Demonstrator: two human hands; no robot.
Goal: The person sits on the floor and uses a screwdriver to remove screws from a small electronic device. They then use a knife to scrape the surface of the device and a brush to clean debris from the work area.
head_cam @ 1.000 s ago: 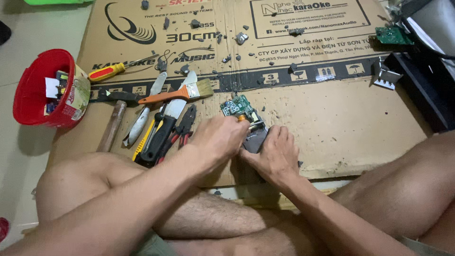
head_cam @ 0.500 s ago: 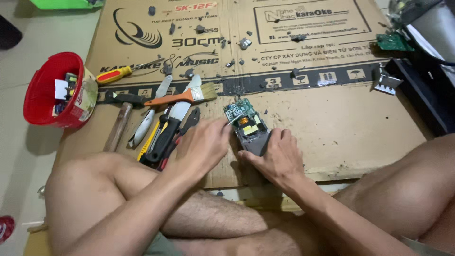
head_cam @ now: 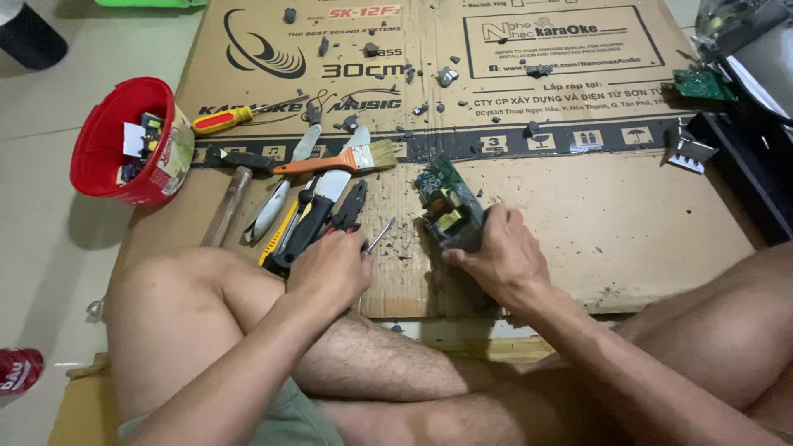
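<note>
Gripping the stiff, light, fragile circuit board (head_cam: 446, 206) by its dark casing, the right hand (head_cam: 504, 260) clamps while the left hand (head_cam: 334, 268) pinches a thin metal tool (head_cam: 378, 235).

Head camera, looking steeply down from above a seated person's lap.

The single view faces forward and down over the bent legs onto a cardboard sheet (head_cam: 578, 206) laid on the floor. It sits close: the left hand (head_cam: 330, 268) and right hand (head_cam: 504, 256) fill the lower middle, forearms running in from the bottom edge. The far edge of the frame reaches a red tub (head_cam: 107, 140) at upper left.
</note>
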